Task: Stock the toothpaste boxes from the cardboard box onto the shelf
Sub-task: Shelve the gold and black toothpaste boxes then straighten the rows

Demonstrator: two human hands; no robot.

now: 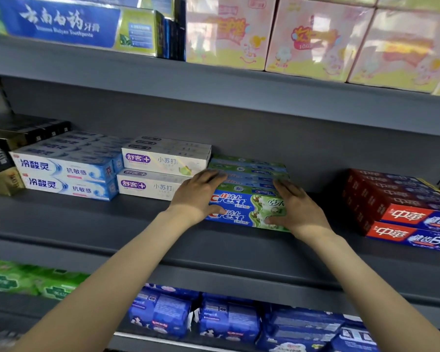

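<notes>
While both arms reach forward, the grey shelf [87, 219] fills most of the view, with a second shelf above it and another below. Pink and yellow packs [315, 41] sit on the upper shelf at right, with a long blue toothpaste box [61, 24] at upper left. Blue packets [229, 321] and green packets [23, 280] lie on the lowest level. On the middle shelf, from left: dark and gold boxes [0, 158], white-and-blue toothpaste boxes [66, 174] stacked two high, white boxes with a purple logo [160, 171] stacked two high, then the blue-and-green toothpaste boxes [244, 207], also two high and several deep, just beside the white ones. Red-and-blue boxes [401, 212] stand well apart at right. Left hand [198, 194] lies against the left end of the blue-and-green stack, fingers straight over its top edge, thumb on the front face. Right hand [297, 207] presses the right end, fingers extended, thumb on the front face. Neither hand curls round a box; both are flat against the stack.
</notes>
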